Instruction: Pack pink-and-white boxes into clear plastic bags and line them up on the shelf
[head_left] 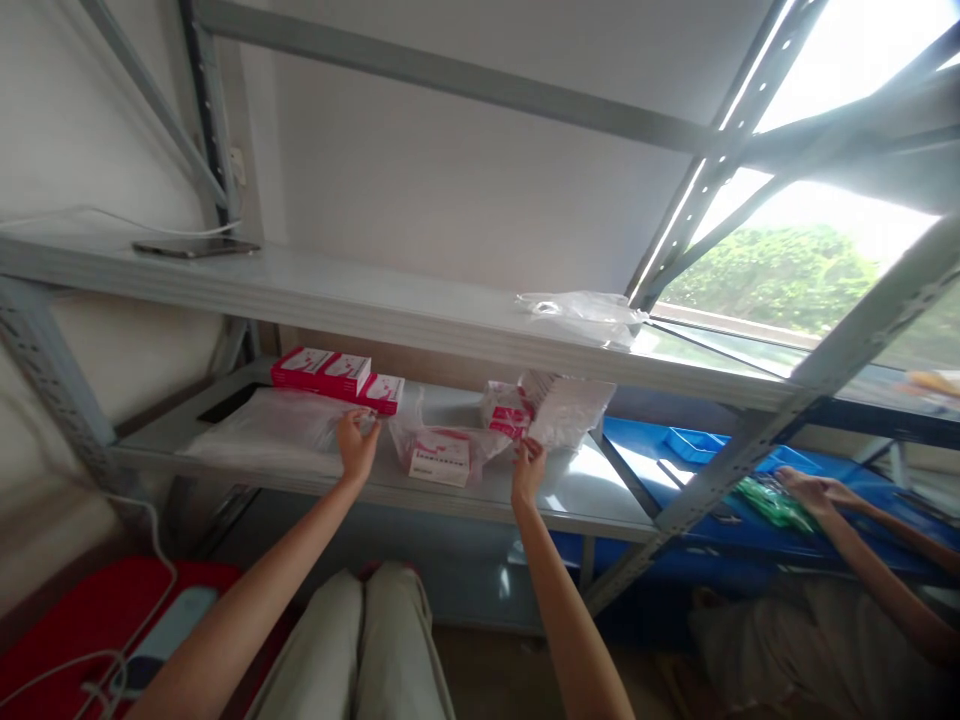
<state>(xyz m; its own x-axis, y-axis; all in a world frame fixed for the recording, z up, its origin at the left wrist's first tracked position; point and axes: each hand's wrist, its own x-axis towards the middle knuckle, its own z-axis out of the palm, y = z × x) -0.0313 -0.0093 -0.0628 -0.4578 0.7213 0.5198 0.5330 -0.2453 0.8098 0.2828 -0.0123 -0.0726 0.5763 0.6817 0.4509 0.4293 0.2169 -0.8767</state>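
A pink-and-white box (pixel 439 462) sits in a clear plastic bag (pixel 406 432) on the lower shelf, between my hands. My right hand (pixel 528 472) pinches the clear plastic at the bag's right side, just below another pink-and-white box (pixel 507 412) wrapped in plastic. Thumb and fingers of my left hand (pixel 358 446) close on a bit of clear plastic, at the right end of a flat stack of clear bags (pixel 274 428). Which bag that bit belongs to is unclear. Behind this hand, several pink-and-white boxes (pixel 322 370) are lined up.
The upper shelf (pixel 360 300) overhangs the work, bearing a phone (pixel 196 247) and a crumpled clear bag (pixel 581 312). A slanting metal post (pixel 705 470) stands at right. Beyond it, another person's hands (pixel 814 490) hold green material (pixel 772 502) over a blue surface.
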